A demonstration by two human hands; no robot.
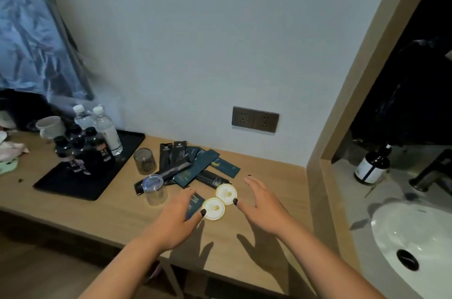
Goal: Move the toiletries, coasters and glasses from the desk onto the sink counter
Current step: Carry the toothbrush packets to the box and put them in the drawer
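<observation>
Two round white coasters lie on the wooden desk (pixel 256 245), one nearer (pixel 213 208) and one behind it (pixel 226 194). Dark toiletry packets (pixel 195 166) are fanned out behind them. A clear glass (pixel 154 189) stands left of the packets, and a second glass (pixel 144 160) stands farther back. My left hand (pixel 181 215) hovers with straight fingers over a dark packet (pixel 194 205), its thumb tip at the nearer coaster's edge. My right hand (pixel 261 201) is spread open just right of the coasters, thumb tip beside the farther one. Neither hand holds anything.
A black tray (pixel 127 149) with several bottles sits at the desk's left, a white mug (pixel 50 126) behind it. A wooden partition (pixel 315 176) separates the desk from the sink counter (pixel 347 181), which holds a white basin (pixel 415 245), a tap (pixel 433 174) and a pump bottle (pixel 373 166).
</observation>
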